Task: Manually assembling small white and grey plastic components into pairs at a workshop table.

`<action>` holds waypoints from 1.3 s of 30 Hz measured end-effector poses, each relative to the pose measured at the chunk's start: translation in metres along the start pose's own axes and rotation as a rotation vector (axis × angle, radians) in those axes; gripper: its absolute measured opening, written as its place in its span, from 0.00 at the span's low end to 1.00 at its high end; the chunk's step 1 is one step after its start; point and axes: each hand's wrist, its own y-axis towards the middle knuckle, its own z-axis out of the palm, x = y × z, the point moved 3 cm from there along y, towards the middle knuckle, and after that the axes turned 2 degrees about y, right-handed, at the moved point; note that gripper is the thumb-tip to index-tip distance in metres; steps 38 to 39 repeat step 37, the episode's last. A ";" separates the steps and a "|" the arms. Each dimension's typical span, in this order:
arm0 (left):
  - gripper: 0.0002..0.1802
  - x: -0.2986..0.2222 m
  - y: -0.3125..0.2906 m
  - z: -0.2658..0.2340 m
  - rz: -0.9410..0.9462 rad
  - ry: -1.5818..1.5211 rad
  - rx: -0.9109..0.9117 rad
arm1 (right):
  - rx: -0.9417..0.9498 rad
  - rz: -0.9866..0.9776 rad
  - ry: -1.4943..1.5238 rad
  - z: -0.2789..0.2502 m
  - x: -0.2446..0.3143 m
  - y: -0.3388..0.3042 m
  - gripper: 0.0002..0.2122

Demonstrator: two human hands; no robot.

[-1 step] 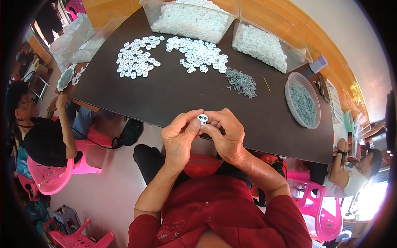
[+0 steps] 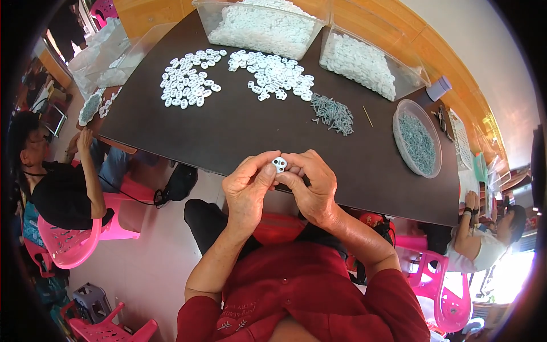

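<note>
Close to the table's front edge, my left hand (image 2: 246,188) and my right hand (image 2: 313,185) meet around one small white plastic piece with dark round holes (image 2: 279,163). Fingers and thumbs of both hands pinch it, and they cover its lower part. On the dark table (image 2: 228,134) beyond my hands lie a loose group of white oval two-holed pieces (image 2: 185,85) and a pile of similar white pieces (image 2: 282,77). Right of these is a heap of small grey-blue screw-like pins (image 2: 333,114).
Two clear bins of white pieces (image 2: 259,28) (image 2: 359,65) stand at the back. A round tub of grey-blue pins (image 2: 419,142), a thin yellowish stick (image 2: 368,116) and a lilac-capped bottle (image 2: 439,88) are at right. One person (image 2: 62,182) sits left, another (image 2: 481,239) right.
</note>
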 end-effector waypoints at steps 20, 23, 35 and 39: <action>0.11 0.003 -0.007 0.002 0.143 -0.146 -0.020 | -0.056 -0.160 -0.018 0.003 0.010 -0.001 0.15; 0.11 0.001 -0.008 0.002 0.146 -0.150 -0.038 | -0.052 -0.210 -0.053 0.003 0.009 -0.001 0.15; 0.11 0.003 -0.010 -0.003 0.181 -0.076 -0.030 | -0.065 -0.289 -0.084 0.005 0.008 -0.003 0.16; 0.11 0.002 -0.009 -0.004 0.168 -0.082 -0.022 | -0.056 -0.295 -0.079 0.005 0.008 -0.003 0.17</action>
